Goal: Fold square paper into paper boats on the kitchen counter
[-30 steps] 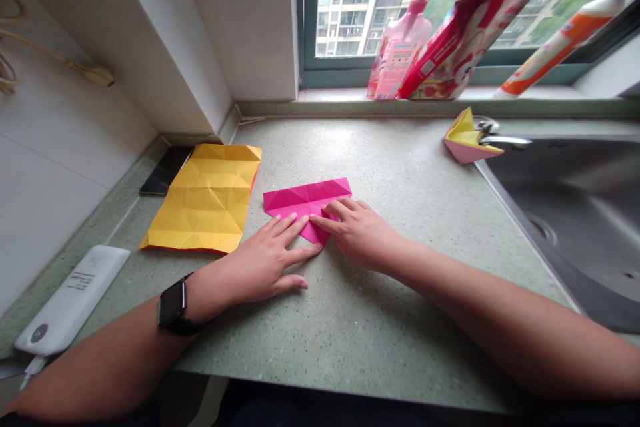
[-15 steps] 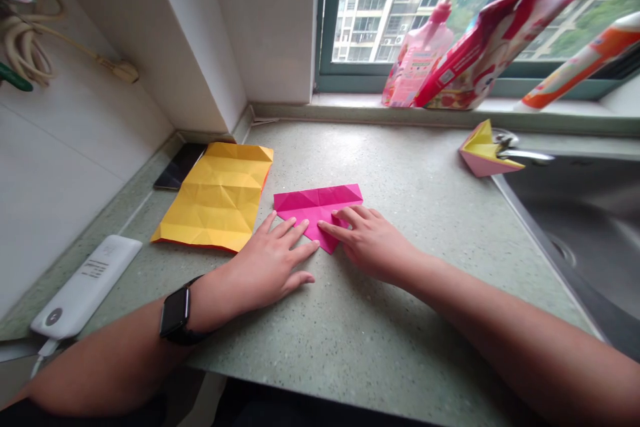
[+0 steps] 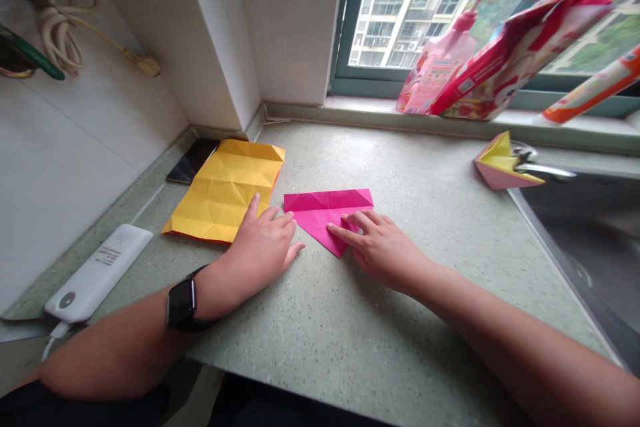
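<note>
A folded pink paper (image 3: pixel 323 210) lies flat on the speckled green counter (image 3: pixel 400 167), pointed toward me. My right hand (image 3: pixel 383 247) rests on its right part, fingers stretched out and pressing the paper down. My left hand (image 3: pixel 263 243), with a black watch on the wrist, lies flat just left of the pink paper; its fingertips reach the paper's left edge and its forefinger touches the creased yellow sheet (image 3: pixel 225 190).
A dark phone (image 3: pixel 193 160) lies partly under the yellow sheet. A white power bank (image 3: pixel 97 273) sits at the left counter edge. A folded yellow-pink paper shape (image 3: pixel 500 163) stands by the tap and sink (image 3: pixel 585 240). Bottles and a red pouch (image 3: pixel 505 63) stand on the windowsill.
My left hand slid leftward off the pink paper toward the yellow sheet. My right hand stayed on the paper. The view shifted left.
</note>
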The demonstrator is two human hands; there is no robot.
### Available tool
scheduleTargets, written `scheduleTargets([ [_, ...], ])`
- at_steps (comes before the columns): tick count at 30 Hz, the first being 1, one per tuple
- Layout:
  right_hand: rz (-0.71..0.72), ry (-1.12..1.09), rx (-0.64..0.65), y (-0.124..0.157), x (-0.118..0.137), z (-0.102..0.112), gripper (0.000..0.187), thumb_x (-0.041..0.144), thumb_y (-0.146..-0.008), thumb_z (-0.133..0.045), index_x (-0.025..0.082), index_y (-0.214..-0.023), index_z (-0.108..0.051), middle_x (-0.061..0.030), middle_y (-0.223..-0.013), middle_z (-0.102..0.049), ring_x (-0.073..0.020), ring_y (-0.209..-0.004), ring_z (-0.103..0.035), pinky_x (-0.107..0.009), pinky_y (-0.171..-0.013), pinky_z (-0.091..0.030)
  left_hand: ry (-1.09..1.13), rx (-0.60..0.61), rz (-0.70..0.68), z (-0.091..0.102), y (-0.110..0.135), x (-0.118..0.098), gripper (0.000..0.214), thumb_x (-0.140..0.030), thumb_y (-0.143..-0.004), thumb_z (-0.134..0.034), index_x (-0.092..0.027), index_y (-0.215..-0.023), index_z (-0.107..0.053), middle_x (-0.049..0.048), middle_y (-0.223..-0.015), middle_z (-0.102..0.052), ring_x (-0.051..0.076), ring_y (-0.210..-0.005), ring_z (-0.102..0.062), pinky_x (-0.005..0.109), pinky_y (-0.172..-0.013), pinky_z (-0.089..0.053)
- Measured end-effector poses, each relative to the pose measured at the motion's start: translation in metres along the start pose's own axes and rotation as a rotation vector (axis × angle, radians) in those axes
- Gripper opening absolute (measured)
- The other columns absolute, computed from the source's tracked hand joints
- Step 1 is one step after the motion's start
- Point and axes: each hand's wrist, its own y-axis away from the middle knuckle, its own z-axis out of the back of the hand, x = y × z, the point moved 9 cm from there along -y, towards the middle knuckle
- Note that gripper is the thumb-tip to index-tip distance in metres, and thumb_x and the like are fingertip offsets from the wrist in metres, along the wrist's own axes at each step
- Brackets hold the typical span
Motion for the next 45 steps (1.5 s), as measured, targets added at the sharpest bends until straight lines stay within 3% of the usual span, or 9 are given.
scheduleTargets([
  [11,0.000,-0.022,0.005,-0.001,-0.002,0.000,0.051,0.016,-0.100,-0.060,0.030,-0.148,-0.070,-0.0128,-0.129,-0.073,-0.0293,-0.111,-0.062,-0.043,-0.095,-0.048,-0.017,-0.043,0.046,0.001,-0.004,0.021,0.029,-0.041,-0.108,-0.060,-0.021,-0.109,-0.081,0.0106,-0.116,-0.084,0.033,-0.111,-0.074,0.069,-0.128,-0.028],
  [15,0.014,-0.012,0.010,-0.002,-0.001,0.001,0.052,0.016,-0.100,-0.060,0.029,-0.150,-0.069,-0.0134,-0.128,-0.073,-0.0293,-0.109,-0.062,-0.043,-0.094,-0.048,-0.040,-0.090,0.080,0.005,-0.005,0.021,0.034,-0.036,-0.109,-0.058,-0.015,-0.127,-0.077,0.0170,-0.134,-0.078,0.038,-0.128,-0.068,0.068,-0.129,-0.029],
  [18,0.020,0.001,-0.002,-0.002,0.000,0.001,0.052,0.016,-0.100,-0.061,0.029,-0.150,-0.069,-0.0129,-0.125,-0.073,-0.0290,-0.109,-0.061,-0.042,-0.093,-0.047,0.034,-0.114,-0.049,0.006,-0.005,0.003,0.045,-0.034,-0.113,-0.050,-0.013,-0.150,-0.064,0.0173,-0.157,-0.064,0.036,-0.147,-0.057,0.060,-0.131,-0.033],
  [22,0.029,0.012,-0.006,-0.002,0.001,0.001,0.054,0.015,-0.098,-0.064,0.029,-0.150,-0.069,-0.0128,-0.125,-0.072,-0.0290,-0.107,-0.061,-0.041,-0.091,-0.048,0.204,0.001,-0.335,-0.008,0.001,-0.032,0.057,-0.043,-0.114,-0.051,-0.016,-0.164,-0.050,0.0160,-0.170,-0.050,0.032,-0.160,-0.044,0.051,-0.132,-0.037],
  [27,0.045,-0.057,0.030,-0.003,0.000,0.007,0.047,0.014,-0.099,-0.063,0.025,-0.144,-0.074,-0.0148,-0.128,-0.074,-0.0296,-0.112,-0.065,-0.043,-0.095,-0.054,0.293,0.106,-0.431,-0.020,0.004,-0.041,0.062,-0.048,-0.106,-0.068,-0.029,-0.163,-0.054,0.0132,-0.176,-0.043,0.036,-0.164,-0.037,0.056,-0.134,-0.034],
  [34,0.110,-0.280,0.123,0.001,-0.005,0.022,0.030,0.019,-0.100,-0.071,0.033,-0.123,-0.086,-0.0135,-0.141,-0.074,-0.0289,-0.130,-0.068,-0.049,-0.112,-0.055,0.298,0.168,-0.421,-0.022,0.000,-0.037,0.057,-0.050,-0.107,-0.066,-0.036,-0.162,-0.056,0.0130,-0.175,-0.043,0.039,-0.164,-0.038,0.065,-0.132,-0.032],
  [45,0.104,-0.401,0.214,0.002,-0.007,0.025,0.020,0.025,-0.101,-0.076,0.034,-0.113,-0.089,-0.0074,-0.143,-0.076,-0.0260,-0.145,-0.061,-0.045,-0.120,-0.051,0.348,0.180,-0.423,-0.025,0.000,-0.036,0.059,-0.050,-0.106,-0.068,-0.039,-0.163,-0.054,0.0126,-0.176,-0.042,0.042,-0.164,-0.036,0.069,-0.131,-0.030],
])
